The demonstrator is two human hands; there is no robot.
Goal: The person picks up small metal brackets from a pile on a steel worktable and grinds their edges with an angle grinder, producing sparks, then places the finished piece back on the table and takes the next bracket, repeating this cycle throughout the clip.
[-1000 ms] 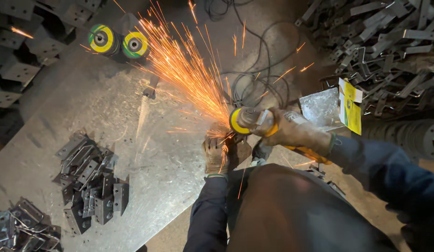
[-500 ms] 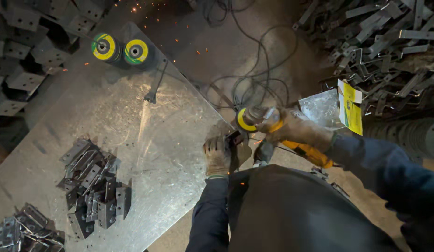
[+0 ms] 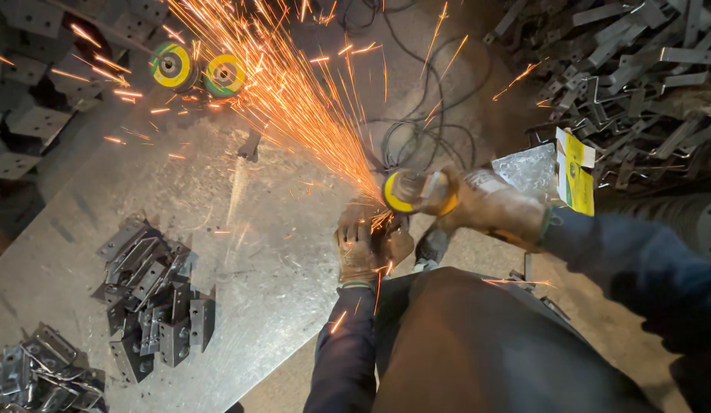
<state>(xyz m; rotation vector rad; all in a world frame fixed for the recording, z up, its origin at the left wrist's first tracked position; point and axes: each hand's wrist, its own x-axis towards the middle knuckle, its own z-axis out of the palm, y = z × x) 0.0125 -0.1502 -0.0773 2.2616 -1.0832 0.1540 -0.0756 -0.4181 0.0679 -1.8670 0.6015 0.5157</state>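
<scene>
My gloved right hand (image 3: 489,205) grips a yellow angle grinder (image 3: 405,191) whose disc touches a small metal part at the edge of the steel table (image 3: 241,237). My gloved left hand (image 3: 359,248) presses that small metal part (image 3: 387,229) down against the table edge; the part is mostly hidden by glove and sparks. An orange spark stream (image 3: 294,99) fans up and to the left across the table.
Piles of small metal brackets (image 3: 153,294) lie on the table's left, more at the bottom-left corner (image 3: 38,375). Two grinding discs (image 3: 196,70) sit at the far end. Cables (image 3: 424,130) coil on the floor, a yellow box (image 3: 576,172) and heaped metal strips (image 3: 638,76) at right.
Sparks flew a second ago, stopped half a second ago with the grinder lifted slightly, and now fly again as the disc is back on the part.
</scene>
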